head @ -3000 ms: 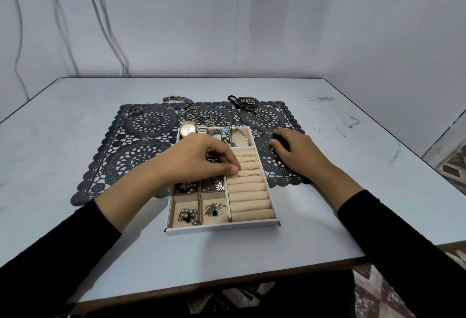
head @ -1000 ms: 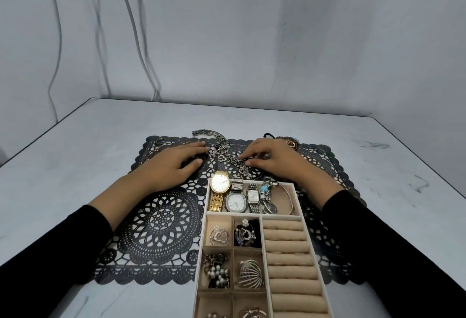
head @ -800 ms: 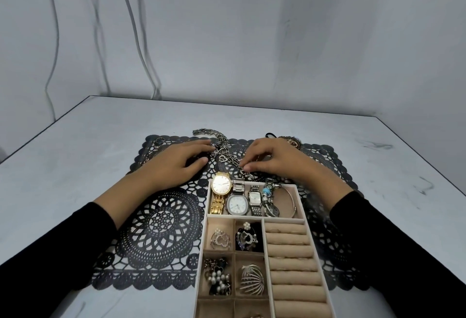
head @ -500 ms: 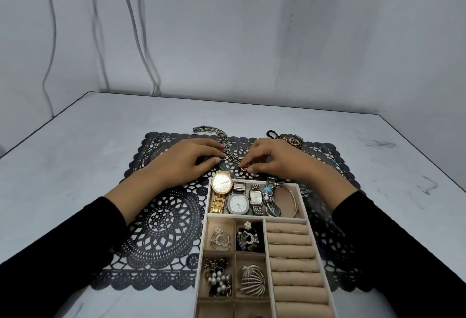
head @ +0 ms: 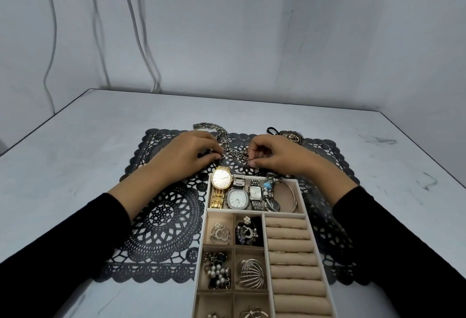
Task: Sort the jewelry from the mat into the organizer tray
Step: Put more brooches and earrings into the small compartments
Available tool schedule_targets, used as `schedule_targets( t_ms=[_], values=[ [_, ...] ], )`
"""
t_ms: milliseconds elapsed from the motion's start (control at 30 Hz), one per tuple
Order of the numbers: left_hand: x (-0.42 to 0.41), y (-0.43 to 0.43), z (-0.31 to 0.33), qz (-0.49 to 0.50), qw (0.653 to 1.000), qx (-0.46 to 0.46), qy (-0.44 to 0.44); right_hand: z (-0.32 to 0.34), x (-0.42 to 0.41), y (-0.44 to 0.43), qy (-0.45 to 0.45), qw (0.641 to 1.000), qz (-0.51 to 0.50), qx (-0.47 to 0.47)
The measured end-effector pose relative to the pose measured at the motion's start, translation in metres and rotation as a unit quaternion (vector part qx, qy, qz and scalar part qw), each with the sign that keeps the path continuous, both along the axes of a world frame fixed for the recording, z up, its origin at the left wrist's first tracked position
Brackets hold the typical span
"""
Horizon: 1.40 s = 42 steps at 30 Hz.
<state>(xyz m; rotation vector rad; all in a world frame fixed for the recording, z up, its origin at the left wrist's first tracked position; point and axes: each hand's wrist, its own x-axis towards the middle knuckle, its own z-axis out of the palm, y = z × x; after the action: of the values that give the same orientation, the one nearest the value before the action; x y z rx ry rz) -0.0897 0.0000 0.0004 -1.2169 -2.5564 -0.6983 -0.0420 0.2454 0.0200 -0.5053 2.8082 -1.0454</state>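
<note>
On the lace mat (head: 164, 219) just behind the tray (head: 301, 193), a silver chain (head: 230, 145) lies between the left hand (head: 184, 159) and right hand (head: 280, 157), fingers (head: 257, 150) pinching it at each side, probably to lift it untangled.

Grey table (head: 100, 141), wall cables (head: 145, 57)

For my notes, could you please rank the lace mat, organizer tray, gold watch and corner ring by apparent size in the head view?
1. lace mat
2. organizer tray, nearer the camera and cut off below
3. gold watch
4. corner ring, farthest away
</note>
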Motion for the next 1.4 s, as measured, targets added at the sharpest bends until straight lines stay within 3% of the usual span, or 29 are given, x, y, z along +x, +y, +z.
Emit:
schedule_targets(
  t_ms=[267,733,967,1200,1400],
  values=[
    [-0.004,0.006,0.002,0.004,0.998,-0.067,-0.009,0.002,-0.001,0.008,-0.006,0.994,-0.038,-0.105],
    [-0.007,0.015,0.01,0.023,0.994,-0.091,-0.051,0.011,0.006,0.013,0.0,0.971,-0.075,-0.226],
    [-0.002,0.015,0.015,0.028,0.992,0.001,-0.126,0.016,0.005,0.012,0.002,0.956,-0.081,-0.281],
    [0.007,0.012,0.023,0.047,0.964,0.142,-0.22,0.024,0.012,0.006,0.024,0.946,-0.089,-0.309],
    [0.017,0.011,0.03,0.038,0.95,0.2,-0.237,0.033,0.023,0.001,0.04,0.934,-0.103,-0.339]
  ],
)
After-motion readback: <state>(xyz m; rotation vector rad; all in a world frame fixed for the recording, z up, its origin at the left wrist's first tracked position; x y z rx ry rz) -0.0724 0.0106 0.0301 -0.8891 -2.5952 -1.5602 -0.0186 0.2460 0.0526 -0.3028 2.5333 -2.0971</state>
